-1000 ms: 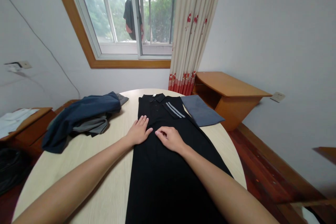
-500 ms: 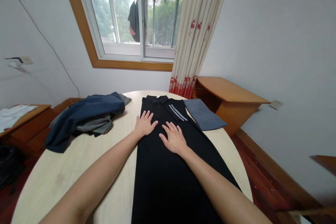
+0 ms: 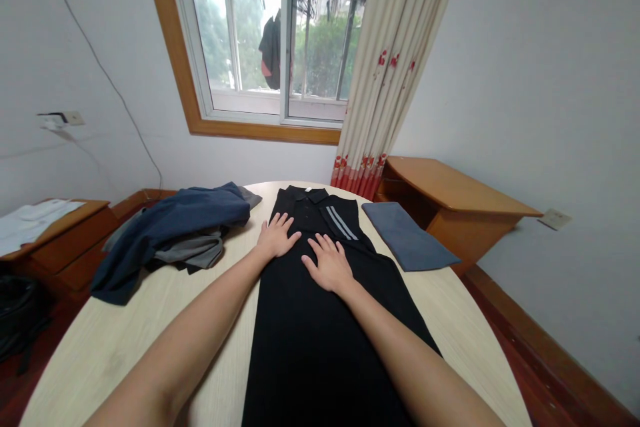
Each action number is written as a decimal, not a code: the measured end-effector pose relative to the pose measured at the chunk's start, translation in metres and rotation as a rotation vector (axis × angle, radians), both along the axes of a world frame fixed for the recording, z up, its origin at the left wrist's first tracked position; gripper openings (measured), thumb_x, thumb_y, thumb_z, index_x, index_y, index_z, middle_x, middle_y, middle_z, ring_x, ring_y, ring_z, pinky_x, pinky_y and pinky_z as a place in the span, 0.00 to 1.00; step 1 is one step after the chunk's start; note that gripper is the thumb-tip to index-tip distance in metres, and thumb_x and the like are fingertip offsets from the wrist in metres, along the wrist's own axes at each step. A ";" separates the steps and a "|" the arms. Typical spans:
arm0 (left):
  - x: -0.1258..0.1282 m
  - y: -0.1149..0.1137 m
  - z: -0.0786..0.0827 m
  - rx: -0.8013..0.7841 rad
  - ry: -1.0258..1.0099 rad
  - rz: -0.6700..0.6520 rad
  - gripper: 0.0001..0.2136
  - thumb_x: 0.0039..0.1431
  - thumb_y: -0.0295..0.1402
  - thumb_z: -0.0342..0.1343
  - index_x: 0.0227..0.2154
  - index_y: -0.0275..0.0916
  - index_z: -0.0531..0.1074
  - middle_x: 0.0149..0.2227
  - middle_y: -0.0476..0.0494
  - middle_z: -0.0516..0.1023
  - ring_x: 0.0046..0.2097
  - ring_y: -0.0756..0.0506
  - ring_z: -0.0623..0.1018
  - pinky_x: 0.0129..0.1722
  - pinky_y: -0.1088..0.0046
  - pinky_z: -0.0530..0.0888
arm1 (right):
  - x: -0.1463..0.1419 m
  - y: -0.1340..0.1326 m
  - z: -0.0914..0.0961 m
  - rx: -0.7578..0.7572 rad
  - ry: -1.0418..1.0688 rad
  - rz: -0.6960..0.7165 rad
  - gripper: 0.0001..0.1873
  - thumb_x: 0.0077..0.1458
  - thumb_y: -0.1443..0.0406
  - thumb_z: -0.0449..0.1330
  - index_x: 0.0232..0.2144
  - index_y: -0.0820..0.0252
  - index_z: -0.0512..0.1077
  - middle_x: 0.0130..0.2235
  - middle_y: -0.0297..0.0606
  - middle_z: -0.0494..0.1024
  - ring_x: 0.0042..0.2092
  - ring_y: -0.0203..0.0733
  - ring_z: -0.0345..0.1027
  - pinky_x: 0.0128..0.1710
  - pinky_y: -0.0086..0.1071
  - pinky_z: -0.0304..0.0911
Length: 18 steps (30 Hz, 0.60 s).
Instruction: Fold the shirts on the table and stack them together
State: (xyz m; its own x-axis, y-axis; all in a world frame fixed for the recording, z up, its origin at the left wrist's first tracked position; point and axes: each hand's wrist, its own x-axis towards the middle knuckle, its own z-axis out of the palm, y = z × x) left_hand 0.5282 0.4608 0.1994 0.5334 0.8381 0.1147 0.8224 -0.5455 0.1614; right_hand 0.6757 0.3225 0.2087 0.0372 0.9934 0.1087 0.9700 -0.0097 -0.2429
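A black polo shirt lies lengthwise down the middle of a round pale wooden table, folded narrow, collar at the far end and a sleeve with grey stripes turned over its chest. My left hand rests flat on the shirt's left edge, fingers spread, holding nothing. My right hand lies flat on the shirt just right of it, fingers stretched out toward the collar.
A heap of dark blue and grey clothes sits at the table's far left. A folded grey-blue garment lies at the far right. A wooden side table stands beyond, with a curtain, a window and a low cabinet at left.
My right hand went from a loose curl to flat on the shirt. Both hands slid a little toward the collar, and the view tilted up and shifted.
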 end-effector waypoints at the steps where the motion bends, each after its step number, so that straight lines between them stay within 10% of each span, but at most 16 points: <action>1: -0.003 0.006 0.000 0.000 0.002 0.005 0.33 0.67 0.54 0.38 0.69 0.40 0.54 0.72 0.42 0.48 0.72 0.36 0.47 0.66 0.43 0.52 | -0.002 0.005 0.000 0.001 0.002 0.006 0.34 0.66 0.50 0.47 0.67 0.61 0.58 0.71 0.46 0.52 0.71 0.53 0.41 0.68 0.51 0.37; 11: -0.019 0.040 0.000 -0.041 0.002 0.071 0.34 0.67 0.55 0.39 0.69 0.40 0.53 0.73 0.40 0.45 0.72 0.35 0.46 0.66 0.40 0.49 | -0.012 0.044 -0.001 0.015 0.027 0.065 0.34 0.66 0.49 0.46 0.67 0.60 0.58 0.71 0.46 0.53 0.71 0.53 0.41 0.68 0.52 0.37; 18: -0.031 0.018 0.013 -0.094 -0.077 0.019 0.33 0.68 0.51 0.38 0.71 0.41 0.46 0.73 0.40 0.40 0.73 0.37 0.43 0.66 0.44 0.51 | -0.014 0.025 0.001 0.029 0.022 0.047 0.33 0.67 0.50 0.46 0.66 0.62 0.60 0.70 0.47 0.54 0.71 0.52 0.43 0.68 0.50 0.39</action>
State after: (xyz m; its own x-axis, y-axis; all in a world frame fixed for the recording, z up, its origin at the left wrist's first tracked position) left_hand 0.4971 0.4786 0.2124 0.5098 0.8570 0.0753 0.8159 -0.5094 0.2736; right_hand 0.6620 0.3471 0.2102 -0.0069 0.9905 0.1371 0.9635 0.0433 -0.2641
